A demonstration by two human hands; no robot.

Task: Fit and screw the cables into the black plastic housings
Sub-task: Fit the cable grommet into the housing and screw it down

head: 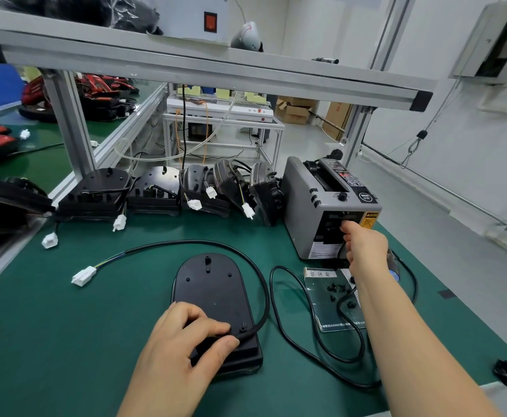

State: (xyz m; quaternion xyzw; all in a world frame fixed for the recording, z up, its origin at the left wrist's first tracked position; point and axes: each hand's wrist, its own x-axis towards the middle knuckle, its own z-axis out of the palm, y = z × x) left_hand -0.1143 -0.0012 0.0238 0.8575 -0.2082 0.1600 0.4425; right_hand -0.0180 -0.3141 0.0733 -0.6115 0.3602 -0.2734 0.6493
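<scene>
Cable [266, 299] held in housing [213, 284]
Left hand [183, 341] pinches the cable; right hand [366, 245] is at dispenser [303, 206], 1 o'clock, grip unclear; next probably pull tape.

The housing [213, 299] lies near centre on the surface [65, 326]. Its cable [186, 242] loops far and left to a connector [84, 276]. To the right, a sheet [324, 314] carries what appear to be screws [336, 288], and the dispenser [327, 206] stands behind it. A row of housings [156, 188] lines the far edge.

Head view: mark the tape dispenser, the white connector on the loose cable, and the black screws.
tape dispenser [298, 203], head view, grey left side panel.
white connector [83, 276], head view, middle of the plug body.
black screws [332, 286], head view, one screw of the cluster.
</scene>
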